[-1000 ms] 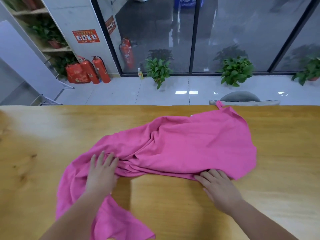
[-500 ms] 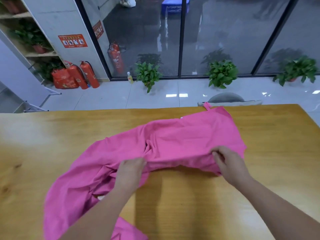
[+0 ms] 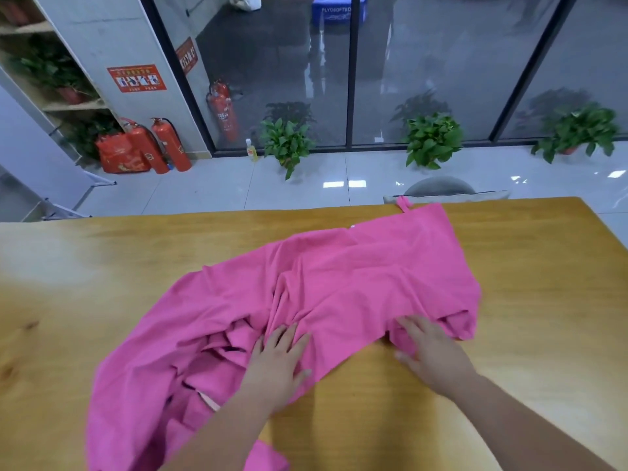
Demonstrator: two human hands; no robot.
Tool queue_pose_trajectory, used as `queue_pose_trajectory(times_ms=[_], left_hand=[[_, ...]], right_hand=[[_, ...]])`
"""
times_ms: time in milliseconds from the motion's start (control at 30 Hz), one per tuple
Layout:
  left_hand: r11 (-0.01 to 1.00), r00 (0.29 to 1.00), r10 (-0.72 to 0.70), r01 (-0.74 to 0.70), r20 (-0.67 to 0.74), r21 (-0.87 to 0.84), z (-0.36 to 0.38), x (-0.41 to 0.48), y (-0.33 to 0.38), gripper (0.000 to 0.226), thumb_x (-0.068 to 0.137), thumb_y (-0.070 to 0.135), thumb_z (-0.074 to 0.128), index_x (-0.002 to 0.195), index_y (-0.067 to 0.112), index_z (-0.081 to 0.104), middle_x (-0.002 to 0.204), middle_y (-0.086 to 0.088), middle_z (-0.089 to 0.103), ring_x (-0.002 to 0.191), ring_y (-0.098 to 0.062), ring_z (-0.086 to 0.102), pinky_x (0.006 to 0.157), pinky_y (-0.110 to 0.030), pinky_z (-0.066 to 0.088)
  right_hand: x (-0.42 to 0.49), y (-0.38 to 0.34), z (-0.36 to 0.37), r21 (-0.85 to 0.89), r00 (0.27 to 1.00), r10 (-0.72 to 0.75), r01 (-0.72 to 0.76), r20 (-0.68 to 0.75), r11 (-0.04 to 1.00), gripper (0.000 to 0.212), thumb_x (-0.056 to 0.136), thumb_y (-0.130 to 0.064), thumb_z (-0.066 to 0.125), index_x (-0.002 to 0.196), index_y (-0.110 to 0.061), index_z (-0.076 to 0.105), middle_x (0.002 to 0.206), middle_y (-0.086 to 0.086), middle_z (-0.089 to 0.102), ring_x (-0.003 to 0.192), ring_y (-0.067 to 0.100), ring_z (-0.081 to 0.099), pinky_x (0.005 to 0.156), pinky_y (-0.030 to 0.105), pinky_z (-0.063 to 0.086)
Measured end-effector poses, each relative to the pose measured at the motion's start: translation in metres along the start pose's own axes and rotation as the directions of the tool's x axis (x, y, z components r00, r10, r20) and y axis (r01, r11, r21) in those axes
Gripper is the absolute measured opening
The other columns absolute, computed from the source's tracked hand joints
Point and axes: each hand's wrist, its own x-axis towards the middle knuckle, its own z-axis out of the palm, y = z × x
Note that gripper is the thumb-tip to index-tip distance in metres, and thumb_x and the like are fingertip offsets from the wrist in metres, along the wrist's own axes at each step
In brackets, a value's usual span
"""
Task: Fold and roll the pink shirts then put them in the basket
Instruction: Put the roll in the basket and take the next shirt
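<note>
The pink shirt lies rumpled on the desk, stretching from 7 to 1 o'clock; left hand and right hand press its near edge (at 6 o'clock), fingers straight, spread apart

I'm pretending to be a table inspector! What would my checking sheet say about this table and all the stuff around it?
Surface: yellowish wooden table, with the shirt lying on it.
Job's things: one bright pink fabric shirt, crumpled and spread out, not folded yet; no basket in view.
Clutter: nothing seen.
Hands: left hand flat on the shirt, fingers spread; right hand flat on the shirt's near edge.
Cables: nothing seen.
Surroundings: red fire extinguishers and green potted plants by a glass wall; grey chair back behind the table.
</note>
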Motion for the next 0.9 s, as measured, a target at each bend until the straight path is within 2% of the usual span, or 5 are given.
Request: queue_pose_trajectory(times_ms=[167,300,500,700,900], left_hand=[[1.000,0.996,-0.022,0.021,-0.091,-0.011,0.013,-0.014,-0.010,0.052,0.083,0.051,0.075,0.131,0.038,0.062,0.140,0.008,0.061,0.132,-0.024,0.058,0.102,-0.054,0.052],[0.999,0.968,-0.003,-0.010,-0.252,-0.051,0.011,-0.024,-0.019,0.024,0.092,0.045,0.055,0.104,0.034,0.072,0.118,0.012,0.072,0.113,-0.020,0.069,0.104,-0.053,0.051],[0.976,0.845,-0.046,-0.075,-0.533,-0.205,0.000,-0.055,-0.029,0.023,0.099,0.034,0.055,0.095,0.022,0.075,0.126,0.002,0.067,0.122,-0.027,0.059,0.108,-0.052,0.045],[0.960,0.883,-0.056,-0.080,-0.467,-0.267,-0.004,-0.084,-0.038,0.036,0.104,0.042,0.046,0.096,0.024,0.075,0.139,0.003,0.060,0.135,-0.026,0.050,0.113,-0.049,0.043],[0.991,0.878,-0.019,-0.049,-0.479,-0.128,0.004,-0.106,-0.042,0.027,0.098,0.032,0.051,0.093,0.020,0.075,0.138,-0.006,0.059,0.138,-0.033,0.047,0.118,-0.051,0.036]], right_hand=[[-0.043,-0.007,0.029,-0.063,0.996,0.042,-0.047,-0.080,0.997,0.059,0.095,-0.058,0.060,0.149,-0.037,0.049,0.152,-0.017,0.048,0.138,0.013,0.049,0.107,0.038,0.047],[-0.068,-0.025,0.028,-0.065,0.989,0.107,-0.113,-0.099,0.991,0.043,0.095,-0.055,0.059,0.134,-0.037,0.054,0.127,-0.016,0.055,0.117,0.014,0.059,0.093,0.035,0.050],[-0.092,-0.026,0.035,0.161,0.908,0.385,-0.361,-0.163,0.919,0.087,0.088,-0.054,0.076,0.157,-0.017,0.038,0.143,0.007,0.050,0.131,0.031,0.054,0.097,0.047,0.055],[-0.087,-0.028,0.035,0.439,0.855,0.513,-0.431,-0.082,0.789,0.045,0.086,-0.043,0.083,0.126,-0.025,0.072,0.081,-0.015,0.069,0.080,0.013,0.065,0.073,0.035,0.055],[-0.112,-0.055,0.046,0.120,0.895,0.416,-0.401,-0.161,0.908,0.041,0.087,-0.047,0.077,0.123,-0.032,0.065,0.136,0.002,0.053,0.126,0.029,0.050,0.097,0.045,0.052]])
